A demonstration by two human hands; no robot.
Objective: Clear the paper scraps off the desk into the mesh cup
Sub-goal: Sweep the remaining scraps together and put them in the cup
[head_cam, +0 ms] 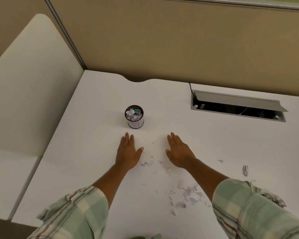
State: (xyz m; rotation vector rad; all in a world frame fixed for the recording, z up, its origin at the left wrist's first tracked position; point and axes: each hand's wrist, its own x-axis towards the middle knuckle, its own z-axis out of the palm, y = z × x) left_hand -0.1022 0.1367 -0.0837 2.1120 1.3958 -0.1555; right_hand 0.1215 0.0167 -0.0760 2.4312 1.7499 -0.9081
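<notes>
A small black mesh cup (pixel 134 117) stands upright on the white desk (pixel 214 138), filled with crumpled paper bits. My left hand (pixel 129 151) lies flat on the desk just in front of the cup, fingers apart, holding nothing. My right hand (pixel 179 150) lies flat a little to the right, also holding nothing. Small white paper scraps (pixel 154 163) lie between and just behind the two hands. A denser patch of scraps (pixel 186 195) sits nearer me beside my right forearm. One larger crumpled scrap (pixel 245 170) lies off to the right.
An open cable hatch (pixel 238 107) with a raised lid is set in the desk at the back right. A beige partition wall (pixel 162 40) runs behind the desk. A cream divider panel (pixel 33 94) stands along the left edge.
</notes>
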